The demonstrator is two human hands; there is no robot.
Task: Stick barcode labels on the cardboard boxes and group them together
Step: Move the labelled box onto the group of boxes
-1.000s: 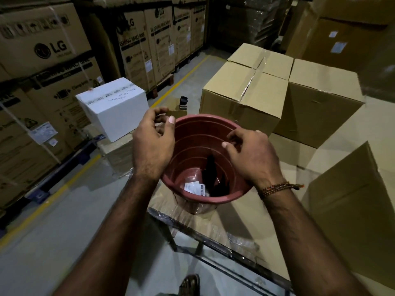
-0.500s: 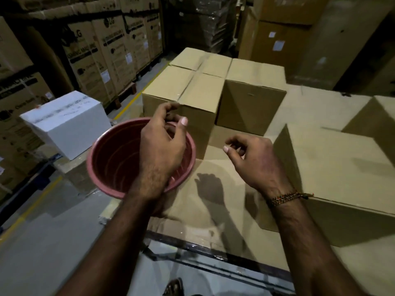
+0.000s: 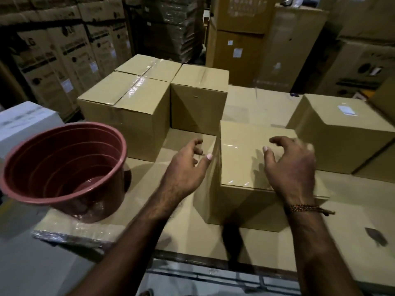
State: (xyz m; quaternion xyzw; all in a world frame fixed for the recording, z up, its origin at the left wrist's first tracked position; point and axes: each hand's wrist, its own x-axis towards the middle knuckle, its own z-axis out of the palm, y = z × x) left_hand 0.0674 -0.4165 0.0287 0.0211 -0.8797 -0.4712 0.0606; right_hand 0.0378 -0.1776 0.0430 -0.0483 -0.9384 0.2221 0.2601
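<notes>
Round red-brown plastic tub point(image 3: 64, 167) overhangs surface point(image 3: 149, 238) edge; I risk knocking it off. Left hand point(image 3: 183, 167): fingers spread, empty. Plain brown cardboard box point(image 3: 252, 167) centre. Right hand point(image 3: 292, 165) above box top; label, if held, not visible — may crease.

Nearest box point(image 3: 252, 167) on the desk point(image 3: 171, 238) before me, bucket point(image 3: 64, 167) left of it at the desk's corner, three boxes point(image 3: 128, 107) grouped behind, labelled box point(image 3: 342, 129) to its right.
</notes>
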